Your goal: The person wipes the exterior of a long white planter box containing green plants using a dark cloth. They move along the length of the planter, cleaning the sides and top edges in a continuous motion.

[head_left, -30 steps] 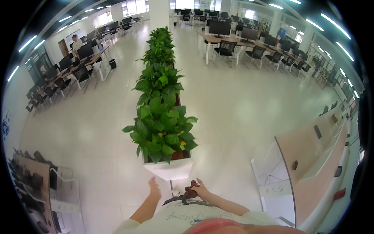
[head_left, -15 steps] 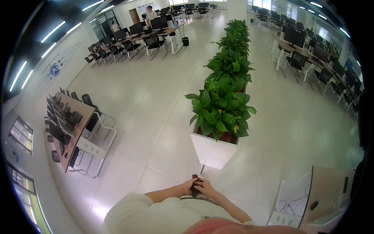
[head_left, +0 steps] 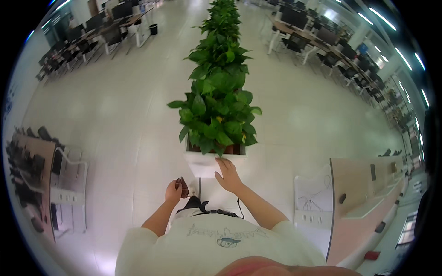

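Low in front of me, my left hand (head_left: 173,191) is closed around a small dark brown object (head_left: 184,187), whose kind I cannot make out. Part of it sticks out beyond the fingers on the right. My right hand (head_left: 229,175) reaches forward with its fingers spread and nothing in it. Its fingertips overlap the near end of a white planter box (head_left: 195,162); whether they touch it I cannot tell. Leafy green plants (head_left: 218,112) fill the planter, with a few yellowish leaves near the front.
The planter row runs away from me down the middle of the pale tiled floor (head_left: 124,138). Desks with monitors and chairs stand at far left and far right. A desk (head_left: 48,170) is at my left, another (head_left: 354,193) at my right. A black bin (head_left: 153,30) stands far left.
My hands, together on the brown object before, have come apart. The left keeps it; the right has let go and stretched forward to the planter. The view has shifted right and the planter looks closer.
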Demonstrator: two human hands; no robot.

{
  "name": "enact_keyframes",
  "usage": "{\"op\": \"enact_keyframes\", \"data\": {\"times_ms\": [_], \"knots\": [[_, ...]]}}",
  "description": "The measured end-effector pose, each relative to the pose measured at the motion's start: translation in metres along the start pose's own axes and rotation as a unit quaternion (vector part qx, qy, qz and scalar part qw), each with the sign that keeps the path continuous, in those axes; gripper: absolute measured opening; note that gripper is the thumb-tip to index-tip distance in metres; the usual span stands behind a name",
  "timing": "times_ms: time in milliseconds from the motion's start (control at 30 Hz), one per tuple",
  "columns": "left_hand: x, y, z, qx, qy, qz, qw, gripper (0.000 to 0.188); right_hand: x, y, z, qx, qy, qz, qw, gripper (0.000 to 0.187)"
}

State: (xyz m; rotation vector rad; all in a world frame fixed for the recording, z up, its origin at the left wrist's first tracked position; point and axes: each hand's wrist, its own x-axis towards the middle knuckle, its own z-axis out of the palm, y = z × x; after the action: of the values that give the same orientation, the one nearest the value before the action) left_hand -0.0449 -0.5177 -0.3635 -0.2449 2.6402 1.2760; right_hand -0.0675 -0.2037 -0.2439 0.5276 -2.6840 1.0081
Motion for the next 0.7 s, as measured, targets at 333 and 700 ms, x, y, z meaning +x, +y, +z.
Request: {"op": "enact_keyframes", "data": {"times_ms": [333,700], "knots": [[0.174,0.076,-0.010,-0.384,-0.076,-0.025,0.920,0.020,0.043,0.014,0.016,-0.185,0.056,0.074,0.978,0.038],[0.307,0.133,0.006,-0.523,-0.100,-0.005,0.847,0.040,0.093,0.022,0.004,-0.164,0.102,0.192,0.962,0.040]]}}
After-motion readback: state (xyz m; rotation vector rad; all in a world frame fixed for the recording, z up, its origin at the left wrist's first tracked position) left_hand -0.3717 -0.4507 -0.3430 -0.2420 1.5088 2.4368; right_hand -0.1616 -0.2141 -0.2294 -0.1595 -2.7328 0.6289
